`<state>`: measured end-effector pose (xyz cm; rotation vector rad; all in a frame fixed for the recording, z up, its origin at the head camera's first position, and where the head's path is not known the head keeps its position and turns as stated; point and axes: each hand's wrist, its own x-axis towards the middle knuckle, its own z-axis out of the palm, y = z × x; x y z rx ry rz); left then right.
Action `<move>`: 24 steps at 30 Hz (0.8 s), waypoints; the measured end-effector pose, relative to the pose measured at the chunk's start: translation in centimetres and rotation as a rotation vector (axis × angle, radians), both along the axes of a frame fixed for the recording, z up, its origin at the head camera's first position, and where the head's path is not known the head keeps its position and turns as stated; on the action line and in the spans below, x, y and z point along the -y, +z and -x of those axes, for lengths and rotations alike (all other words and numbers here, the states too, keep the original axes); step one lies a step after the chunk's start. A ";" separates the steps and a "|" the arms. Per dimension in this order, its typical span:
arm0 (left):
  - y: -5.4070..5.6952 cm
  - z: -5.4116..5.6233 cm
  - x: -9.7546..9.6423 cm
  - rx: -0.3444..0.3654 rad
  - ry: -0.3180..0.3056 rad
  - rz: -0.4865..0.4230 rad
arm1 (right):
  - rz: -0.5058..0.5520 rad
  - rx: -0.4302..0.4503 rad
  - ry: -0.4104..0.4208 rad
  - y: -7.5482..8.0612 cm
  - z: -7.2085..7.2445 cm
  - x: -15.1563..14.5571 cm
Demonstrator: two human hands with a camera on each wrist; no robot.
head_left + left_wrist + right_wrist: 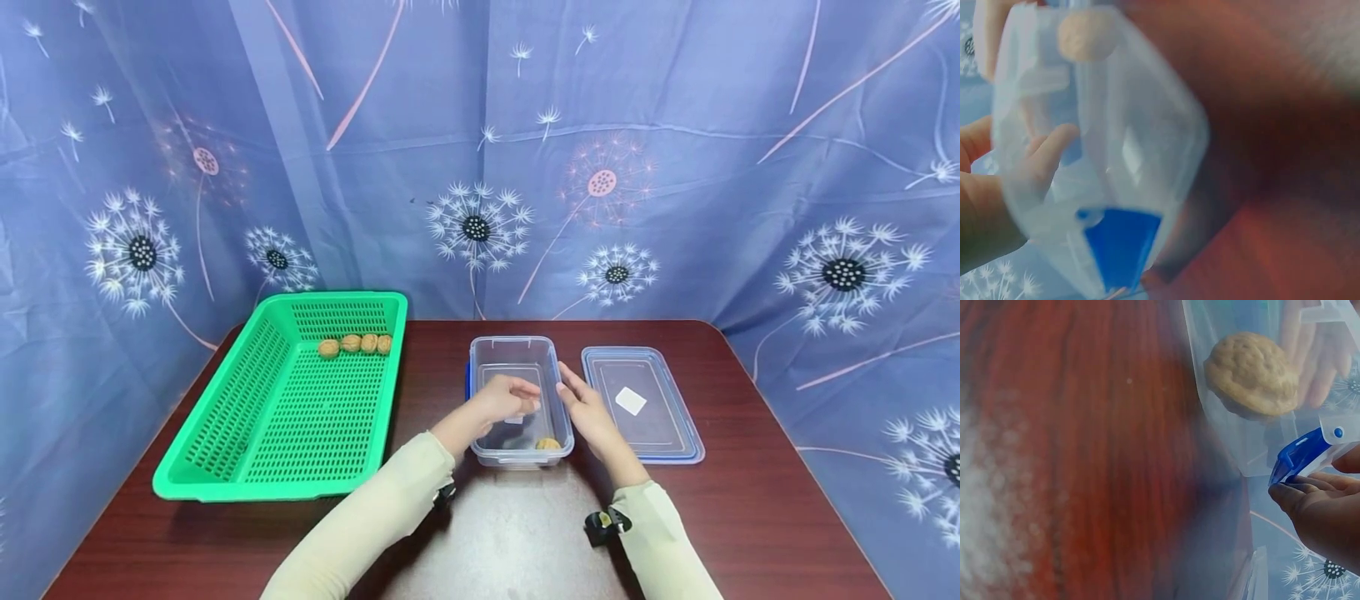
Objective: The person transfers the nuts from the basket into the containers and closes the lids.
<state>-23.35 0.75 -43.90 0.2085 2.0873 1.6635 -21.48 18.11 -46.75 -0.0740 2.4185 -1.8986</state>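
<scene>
My left hand (504, 400) is inside the clear plastic container (517, 340), its fingers loosely bent with no object visible between them. In the left wrist view its thumb shows through the cloudy wall. One walnut (547, 444) lies at the container's near right corner; it looms large in the right wrist view as a ridged tan walnut (1250, 375). My right hand (592, 417) rests against the container's right side with fingers extended. Up close, its fingertips touch a blue clip (1300, 453) that hangs out from the side. Another blue clip (1121, 247) appears in the left wrist view.
To the left stands a green slotted basket (397, 375), with several walnuts (351, 342) lined up at its far end. A clear lid (652, 400) with a white label lies right of the container. All stand on a dark red wooden table (757, 492) before a blue dandelion-print cloth.
</scene>
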 end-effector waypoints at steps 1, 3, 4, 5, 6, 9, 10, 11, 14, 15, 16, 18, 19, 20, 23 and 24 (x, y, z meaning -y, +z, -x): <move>0.3 0.3 0.1 0.006 0.013 -0.010 | 0.001 0.001 0.001 0.0 0.0 0.0; 1.2 0.8 0.4 0.009 0.043 -0.019 | -0.002 0.002 0.001 -0.1 0.0 0.0; 1.6 1.1 0.5 0.009 0.056 -0.025 | -0.005 0.003 -0.001 -0.1 0.0 0.0; 2.1 1.4 0.7 0.010 0.064 -0.033 | -0.008 0.002 -0.001 -0.1 0.0 0.0; 2.6 1.7 0.9 0.007 0.078 -0.035 | -0.011 0.003 -0.002 -0.1 0.0 0.0; 4.0 2.6 1.4 -0.008 0.112 -0.060 | -0.015 0.005 -0.005 -0.1 0.1 0.1; 4.4 2.9 1.5 -0.014 0.121 -0.069 | -0.016 0.007 -0.007 -0.1 0.1 0.1; 4.9 3.1 1.7 -0.021 0.130 -0.073 | -0.018 0.009 -0.008 -0.1 0.1 0.1; 6.2 3.8 2.4 -0.029 0.157 -0.103 | -0.021 0.011 -0.009 -0.1 0.1 0.1; 6.7 4.0 2.7 -0.025 0.164 -0.118 | -0.022 0.011 -0.007 -0.1 0.1 0.1; 7.2 4.2 3.1 -0.025 0.173 -0.134 | -0.022 0.010 -0.006 -0.1 0.1 0.1; 8.2 4.7 4.0 -0.022 0.196 -0.178 | -0.026 0.010 -0.005 -0.1 0.1 0.1; 8.7 5.0 4.4 -0.025 0.212 -0.202 | -0.026 0.011 -0.005 -0.1 0.1 0.1; 9.2 5.2 5.0 -0.032 0.230 -0.220 | -0.026 0.011 -0.006 -0.1 0.1 0.1; 10.5 5.9 6.6 -0.064 0.282 -0.275 | -0.031 0.012 -0.010 -0.1 0.1 0.1; 10.9 6.1 7.2 -0.078 0.297 -0.285 | -0.033 0.013 -0.012 -0.1 0.1 0.1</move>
